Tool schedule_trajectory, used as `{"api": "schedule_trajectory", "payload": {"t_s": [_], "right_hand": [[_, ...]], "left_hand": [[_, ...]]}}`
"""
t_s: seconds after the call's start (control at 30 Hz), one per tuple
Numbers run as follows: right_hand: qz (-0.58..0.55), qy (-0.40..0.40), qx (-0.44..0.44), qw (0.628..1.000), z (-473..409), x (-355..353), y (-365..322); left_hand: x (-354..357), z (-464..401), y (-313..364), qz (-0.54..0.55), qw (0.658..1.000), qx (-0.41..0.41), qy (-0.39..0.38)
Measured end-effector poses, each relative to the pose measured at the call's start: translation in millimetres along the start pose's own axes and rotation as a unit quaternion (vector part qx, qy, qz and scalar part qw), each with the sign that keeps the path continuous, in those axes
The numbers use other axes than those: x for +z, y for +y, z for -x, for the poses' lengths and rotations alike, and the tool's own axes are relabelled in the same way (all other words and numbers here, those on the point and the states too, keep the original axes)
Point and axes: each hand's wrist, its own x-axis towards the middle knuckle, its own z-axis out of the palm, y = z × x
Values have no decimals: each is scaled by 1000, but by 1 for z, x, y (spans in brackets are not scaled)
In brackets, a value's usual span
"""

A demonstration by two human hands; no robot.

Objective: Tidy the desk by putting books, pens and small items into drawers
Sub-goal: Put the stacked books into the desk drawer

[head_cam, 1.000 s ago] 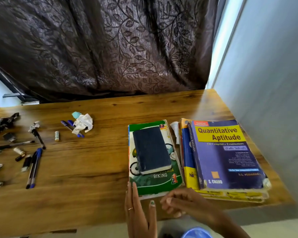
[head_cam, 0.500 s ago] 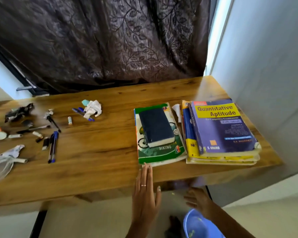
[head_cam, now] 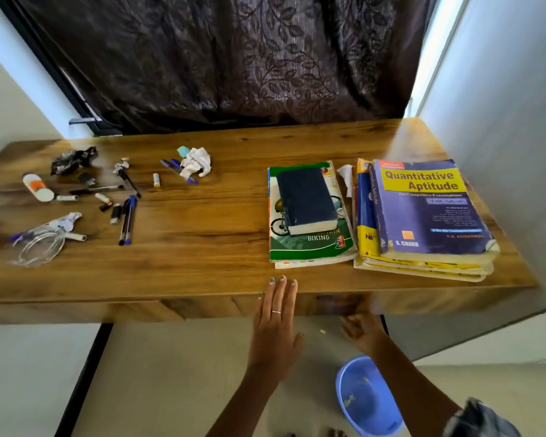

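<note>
I see a dark brown curtain with a leaf pattern hanging behind the far edge, filling most of the upper view. On my right a pale grey wall runs down alongside, with a strip of bright daylight between it and the curtain. On the left a white wall meets a dark window frame. Lower down, a light floor shows, and on it sits a blue plastic bowl with a few green scraps inside.
</note>
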Motion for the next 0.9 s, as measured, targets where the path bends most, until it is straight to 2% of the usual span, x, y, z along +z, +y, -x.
{"api": "schedule_trajectory", "payload": {"t_s": [0.2, 0.5, 0.7, 0.8, 0.87, 0.9], "right_hand": [[-34, -53, 34, 997, -2, -7, -3], [-18, -54, 77, 995, 1, -18, -5], [2, -55, 80, 995, 14, -36, 13], [110, -54, 78, 989, 33, -60, 21], [286, -63, 42, 955, 54, -73, 27], [372, -80, 8, 925, 67, -77, 29]], "left_hand": [[-1, 0, 5, -18, 1000, -13, 0], [-2, -1, 9, -18, 999, -41, -30], [-2, -1, 13, 5, 998, -60, -6], [-1, 0, 20, 28, 996, -80, 16], [2, 1, 24, 26, 995, -92, 23], [4, 2, 26, 19, 995, -98, 25]]}}
